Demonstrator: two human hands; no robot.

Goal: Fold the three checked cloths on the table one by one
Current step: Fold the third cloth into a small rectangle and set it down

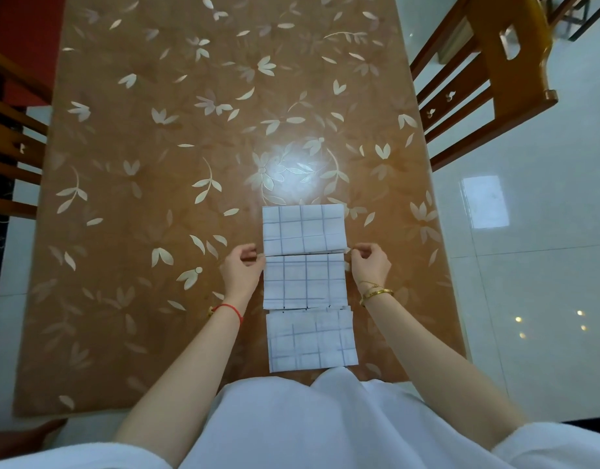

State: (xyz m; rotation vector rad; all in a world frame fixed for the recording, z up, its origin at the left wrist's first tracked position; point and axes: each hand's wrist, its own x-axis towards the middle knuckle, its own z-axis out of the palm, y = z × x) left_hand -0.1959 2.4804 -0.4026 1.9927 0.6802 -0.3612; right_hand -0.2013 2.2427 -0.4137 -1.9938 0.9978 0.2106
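Brown and leaf-patterned, the tabletop (156, 164) runs away from us, with a wooden chair (11, 147) off its left edge. Our left hand (242, 269) sits at the left side of the middle cloth (305, 282), fingers curled in a pinch on what we judge to be its far left corner. Three checked cloths lie in a column straight ahead, the far cloth (303, 228), the middle cloth and the near cloth (312, 340), edges almost touching and each long axis running left to right. Our right hand (371, 265) mirrors the left, pinching the far right corner. Both hands are equally near, and the cloth's body lies between them and toward us, so the fold likely comes our way. Off the right edge stand a second chair (488, 79) and glossy pale floor tiles (528, 231).
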